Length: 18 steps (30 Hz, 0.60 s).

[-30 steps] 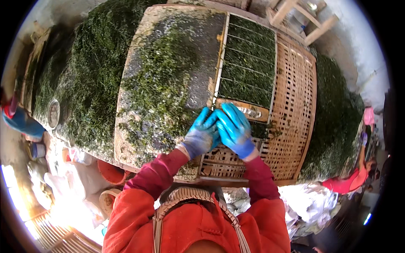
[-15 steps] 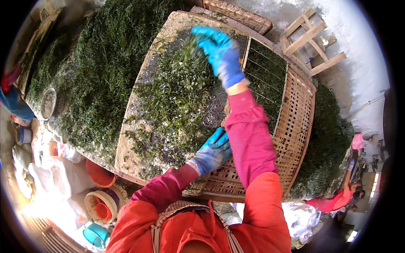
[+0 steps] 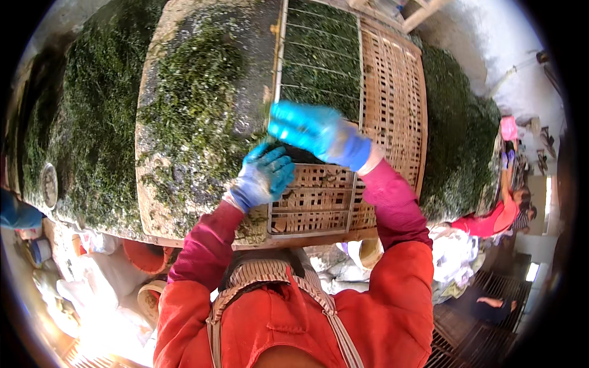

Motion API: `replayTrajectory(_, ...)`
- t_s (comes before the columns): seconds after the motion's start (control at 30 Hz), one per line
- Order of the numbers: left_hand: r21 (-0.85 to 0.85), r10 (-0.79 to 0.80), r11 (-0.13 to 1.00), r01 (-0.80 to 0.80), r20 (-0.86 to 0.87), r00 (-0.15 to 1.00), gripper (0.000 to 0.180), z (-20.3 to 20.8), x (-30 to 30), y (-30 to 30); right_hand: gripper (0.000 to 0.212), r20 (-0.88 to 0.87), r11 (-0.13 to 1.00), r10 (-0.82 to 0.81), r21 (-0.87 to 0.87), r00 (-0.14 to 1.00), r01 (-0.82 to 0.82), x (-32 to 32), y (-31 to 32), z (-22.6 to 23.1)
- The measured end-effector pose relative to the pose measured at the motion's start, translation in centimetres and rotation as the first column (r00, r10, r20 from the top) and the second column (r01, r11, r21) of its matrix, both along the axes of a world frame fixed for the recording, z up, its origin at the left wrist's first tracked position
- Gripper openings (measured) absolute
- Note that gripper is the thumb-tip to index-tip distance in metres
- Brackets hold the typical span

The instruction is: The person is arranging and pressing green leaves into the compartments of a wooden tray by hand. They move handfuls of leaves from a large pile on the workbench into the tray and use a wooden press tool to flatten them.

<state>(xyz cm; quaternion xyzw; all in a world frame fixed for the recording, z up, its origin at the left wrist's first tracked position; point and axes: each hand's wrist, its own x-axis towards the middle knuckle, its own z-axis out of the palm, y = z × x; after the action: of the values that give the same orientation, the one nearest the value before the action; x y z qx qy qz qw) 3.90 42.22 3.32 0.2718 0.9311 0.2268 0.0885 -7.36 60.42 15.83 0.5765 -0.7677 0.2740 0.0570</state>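
My left hand [image 3: 262, 175], in a blue-and-white work glove, is open with spread fingers at the near right edge of a loose pile of green seaweed [image 3: 196, 104]. My right hand [image 3: 322, 135], in a blue glove and blurred by motion, reaches across a thin barred frame [image 3: 279, 67], its fingers stretched toward the left. The frame lies on a woven bamboo mat [image 3: 392, 104]. Dark green seaweed [image 3: 322, 55] fills its far sections, and some shows below my right hand. In the nearest section the bare weave is visible. What lies directly under my right palm is hidden.
A board [image 3: 153, 224] carries the loose pile. Larger seaweed heaps flank it at left [image 3: 98, 116] and right [image 3: 454, 135]. A round bowl [image 3: 49, 185] sits on the left heap. Buckets and white sacks stand below the near edge. Another person [image 3: 491, 214] is at far right.
My right hand has come from the far side of the loose pile toward me and rightward, over the frame. My left hand stays by the frame's near left side. The whole view has shifted.
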Motion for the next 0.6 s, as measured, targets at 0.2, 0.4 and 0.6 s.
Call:
replayTrajectory(0.2,0.365,0.235,0.931,-0.010,-0.577,0.782,0.018,1.1,2.0,-0.9,0.062,-0.355,0.931,-0.191,0.231,0.915,0.284,3.3,11.5,-10.3)
replayTrajectory(0.4,0.102,0.183,0.983,-0.152,-0.552,0.814,0.045,3.8,1.6,3.0,0.044,-0.297,0.857,-0.510,-0.093,0.808,0.507,6.6,11.5,-13.0)
replayTrajectory(0.6,-0.265,0.047,0.953,-0.143,-0.338,0.940,0.050,2.0,-0.2,1.5,0.034,-0.269,0.814,-0.453,0.264,0.850,0.517,5.9,12.6,-13.7)
